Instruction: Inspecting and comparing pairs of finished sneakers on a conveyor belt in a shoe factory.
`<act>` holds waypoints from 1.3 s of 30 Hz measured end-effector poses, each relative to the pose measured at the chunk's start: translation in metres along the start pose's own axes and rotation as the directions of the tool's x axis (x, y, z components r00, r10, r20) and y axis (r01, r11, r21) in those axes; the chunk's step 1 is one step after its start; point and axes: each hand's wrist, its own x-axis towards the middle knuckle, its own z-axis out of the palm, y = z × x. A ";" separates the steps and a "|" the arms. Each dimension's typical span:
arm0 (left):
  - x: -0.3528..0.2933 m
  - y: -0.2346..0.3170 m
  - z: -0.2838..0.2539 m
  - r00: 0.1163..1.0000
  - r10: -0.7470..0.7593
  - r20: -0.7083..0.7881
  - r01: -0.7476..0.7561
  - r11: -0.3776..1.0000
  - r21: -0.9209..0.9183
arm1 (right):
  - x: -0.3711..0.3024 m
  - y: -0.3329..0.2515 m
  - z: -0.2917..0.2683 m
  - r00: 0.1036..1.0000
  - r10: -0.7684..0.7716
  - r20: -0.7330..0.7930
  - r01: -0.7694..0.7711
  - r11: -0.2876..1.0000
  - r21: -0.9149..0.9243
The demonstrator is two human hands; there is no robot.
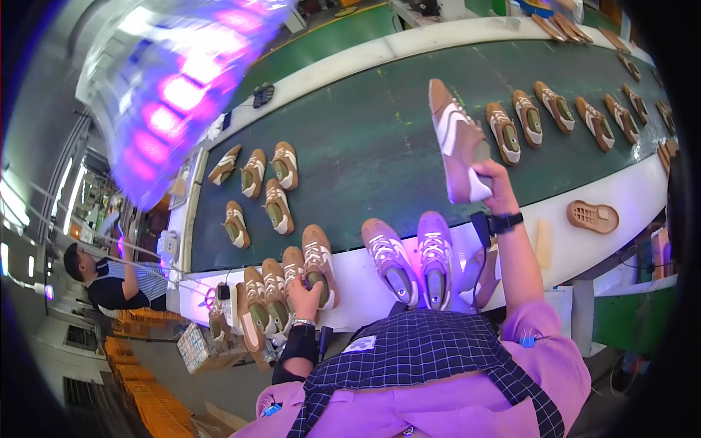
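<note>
My right hand (498, 187) is closed round the heel of a tan sneaker (454, 146) with white stripes. It holds the sneaker raised over the green belt, toe pointing away from me. Lower left, my left hand (305, 298) grips a tan sneaker (293, 261) standing in a tight row on the white ledge. Just right of that hand sits another tan sneaker (318, 252). Under pinkish-purple light, two sneakers, a left one (388, 252) and a right one (436, 248), stand side by side on the ledge before me, toes away.
The green conveyor belt (350, 153) carries several sneakers (253, 174) at left and more (504, 131) at right. A brown sole (593, 217) lies on the white ledge (562, 252). A glowing lamp panel (182, 95) hangs upper left. Another person (109, 281) is at far left.
</note>
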 end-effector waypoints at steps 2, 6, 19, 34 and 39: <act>0.005 -0.005 0.000 0.993 0.028 0.117 -0.040 0.995 0.097 | -0.034 -0.001 0.043 0.973 0.098 0.207 -0.135 0.976 0.169; 0.001 0.009 0.015 0.993 0.010 0.121 -0.052 0.934 0.352 | -0.072 0.036 0.103 0.942 0.024 0.335 -0.131 0.945 0.300; -0.027 0.006 0.037 0.954 -0.104 0.281 0.250 0.792 -0.557 | -0.139 0.145 0.080 0.910 0.413 0.032 -0.414 0.906 0.088; -0.065 0.050 -0.076 0.726 0.332 0.603 0.538 0.273 -0.798 | -0.177 0.112 0.130 0.939 0.330 0.096 -0.324 0.943 -0.076; -0.067 0.060 -0.081 0.686 0.375 0.624 0.551 0.292 -0.782 | -0.186 0.102 0.125 0.946 0.307 0.105 -0.300 0.951 -0.081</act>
